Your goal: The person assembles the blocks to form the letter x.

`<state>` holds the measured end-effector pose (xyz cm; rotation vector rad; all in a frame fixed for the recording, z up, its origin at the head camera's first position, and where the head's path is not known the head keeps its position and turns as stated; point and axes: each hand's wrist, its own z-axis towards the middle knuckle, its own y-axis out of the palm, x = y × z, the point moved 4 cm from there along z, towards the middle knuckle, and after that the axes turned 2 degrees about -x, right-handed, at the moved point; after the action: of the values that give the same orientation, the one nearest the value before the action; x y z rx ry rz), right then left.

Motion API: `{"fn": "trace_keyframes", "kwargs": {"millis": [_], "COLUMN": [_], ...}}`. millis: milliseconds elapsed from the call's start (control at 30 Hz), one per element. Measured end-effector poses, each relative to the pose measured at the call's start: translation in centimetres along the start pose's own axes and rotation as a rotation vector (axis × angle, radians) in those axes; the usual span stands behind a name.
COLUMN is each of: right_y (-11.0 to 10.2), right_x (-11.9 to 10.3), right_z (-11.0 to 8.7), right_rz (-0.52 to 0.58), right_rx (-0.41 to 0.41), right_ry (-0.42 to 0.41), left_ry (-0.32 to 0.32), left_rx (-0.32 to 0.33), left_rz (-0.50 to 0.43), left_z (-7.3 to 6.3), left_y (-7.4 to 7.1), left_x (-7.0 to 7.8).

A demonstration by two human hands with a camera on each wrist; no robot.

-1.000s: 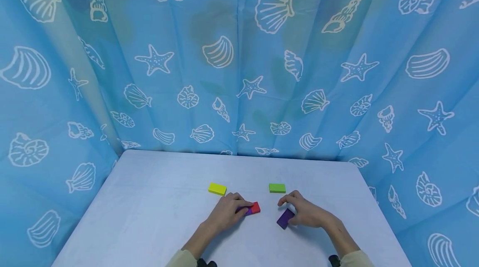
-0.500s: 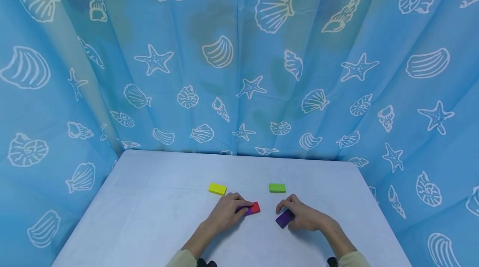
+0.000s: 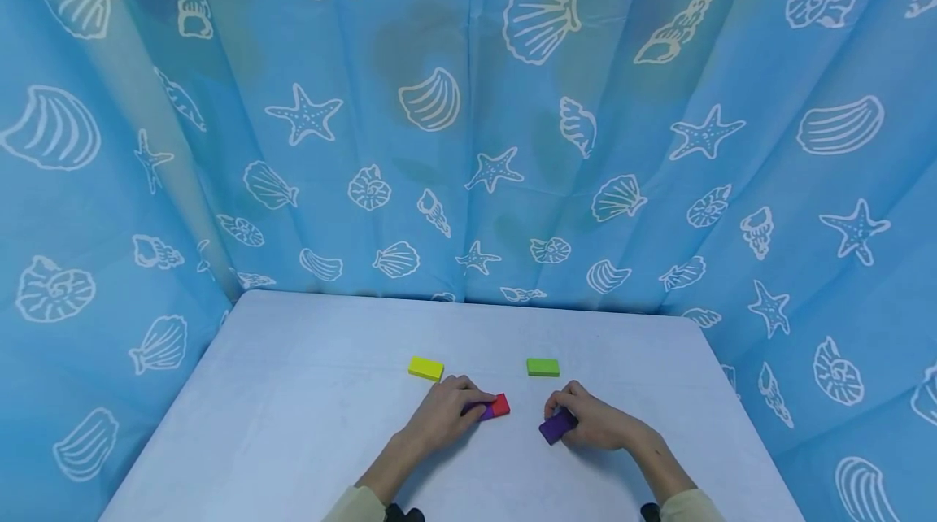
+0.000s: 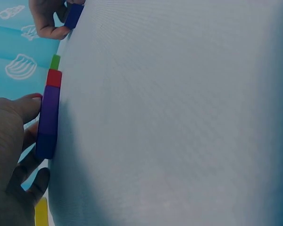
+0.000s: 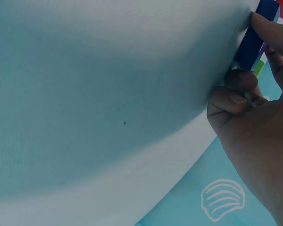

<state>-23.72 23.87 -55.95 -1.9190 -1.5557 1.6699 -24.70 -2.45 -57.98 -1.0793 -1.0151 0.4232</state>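
My left hand (image 3: 442,414) grips a purple block (image 4: 49,108) lying on the table, thumb on one side and fingers on the other. A red block (image 3: 501,405) adjoins its right end. In the left wrist view the purple block's near end looks dark blue (image 4: 46,145); I cannot tell whether that is a separate block. To the right, my right hand (image 3: 596,420) pinches a dark purple block (image 3: 558,427), which looks dark blue in the right wrist view (image 5: 257,35). Part of that block is hidden by the fingers. A gap separates it from the red block.
Behind the left hand lies a yellow block (image 3: 426,368). A green block (image 3: 542,367) lies farther back, beyond the right hand. The table (image 3: 293,392) has a white cover, and a blue shell-patterned curtain (image 3: 468,123) hangs around its back and sides.
The right hand's fingers have drawn in around the dark purple block. That block has turned to a flatter angle and shifted slightly. My left hand has kept its hold without moving.
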Motion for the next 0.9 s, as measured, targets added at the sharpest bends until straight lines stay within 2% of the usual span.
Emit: {"fn": "trace_keyframes", "kwargs": {"millis": [900], "right_y": [0.14], "right_x": [0.0], "right_z": [0.39], "right_rz": [0.009], "right_rx": [0.018], "right_ry": [0.013], "left_ry": [-0.012], "left_rx": [-0.015], "left_rz": [-0.007], "left_z": [0.0], "left_y": [0.22], "left_x": [-0.17]}}
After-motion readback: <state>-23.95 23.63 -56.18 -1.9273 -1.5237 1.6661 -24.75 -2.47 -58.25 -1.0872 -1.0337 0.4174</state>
